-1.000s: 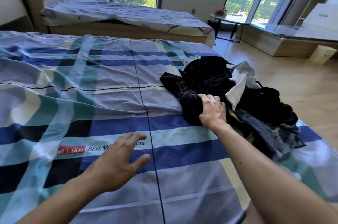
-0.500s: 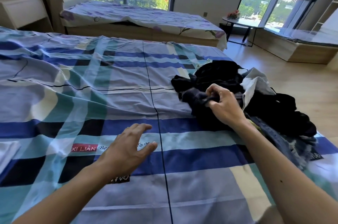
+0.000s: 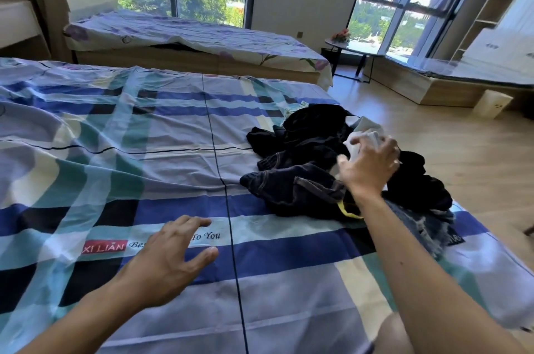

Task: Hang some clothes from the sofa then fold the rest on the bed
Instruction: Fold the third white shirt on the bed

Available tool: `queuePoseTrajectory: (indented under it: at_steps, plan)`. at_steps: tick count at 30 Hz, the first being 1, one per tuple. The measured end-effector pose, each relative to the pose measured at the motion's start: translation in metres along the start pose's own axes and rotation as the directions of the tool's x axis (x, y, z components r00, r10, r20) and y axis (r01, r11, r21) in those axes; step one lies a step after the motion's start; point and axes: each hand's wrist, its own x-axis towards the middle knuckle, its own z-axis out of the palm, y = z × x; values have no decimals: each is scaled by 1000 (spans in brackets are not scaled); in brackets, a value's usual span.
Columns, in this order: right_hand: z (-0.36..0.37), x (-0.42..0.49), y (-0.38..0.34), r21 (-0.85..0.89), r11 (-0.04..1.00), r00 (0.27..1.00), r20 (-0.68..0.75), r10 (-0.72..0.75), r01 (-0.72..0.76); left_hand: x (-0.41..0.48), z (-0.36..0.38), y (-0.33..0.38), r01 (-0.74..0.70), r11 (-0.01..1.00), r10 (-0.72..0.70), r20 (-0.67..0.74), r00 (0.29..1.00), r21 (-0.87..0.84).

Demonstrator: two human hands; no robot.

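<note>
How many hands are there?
2. The left hand is open over the plaid bedcover; the right hand is at the white garment on the clothes pile.

I'm seeing the bed cover (image 3: 144,128) in blue, teal, black and cream checks, with a red label (image 3: 104,247). The pile of clothes (image 3: 312,134) is mostly black, plus a white piece (image 3: 367,128), faded blue denim (image 3: 419,226) and a yellow edge (image 3: 346,210). The far bed (image 3: 202,36) is lilac floral.

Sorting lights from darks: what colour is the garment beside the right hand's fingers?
The garment is white, among mostly black clothes. Head view, the only one.
</note>
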Motion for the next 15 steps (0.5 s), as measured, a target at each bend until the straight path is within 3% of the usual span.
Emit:
queuePoseTrajectory:
  at_steps: [3, 5, 8, 10, 13, 15]
  plan:
    - [17, 5, 32, -6, 975, 947, 236, 216, -221, -1, -2, 2, 3, 1000, -3, 9, 1000, 4]
    - [24, 4, 42, 26, 961, 894, 376, 244, -274, -1, -4, 3, 2, 1000, -2, 16, 1000, 10]
    - [28, 2, 40, 125, 967, 919, 359, 166, -224, -3, -4, 6, 4, 1000, -4, 25, 1000, 2]
    - [24, -2, 27, 285, 941, 940, 330, 83, -183, -4, -3, 7, 2, 1000, -3, 31, 1000, 6]
    - [4, -17, -13, 524, 847, 946, 309, -93, -88, -2, -2, 9, 17, 999, -15, 37, 999, -41]
    - [-22, -35, -48, 650, 759, 910, 336, -242, -38, 1, -3, 9, 26, 985, -20, 37, 999, -170]
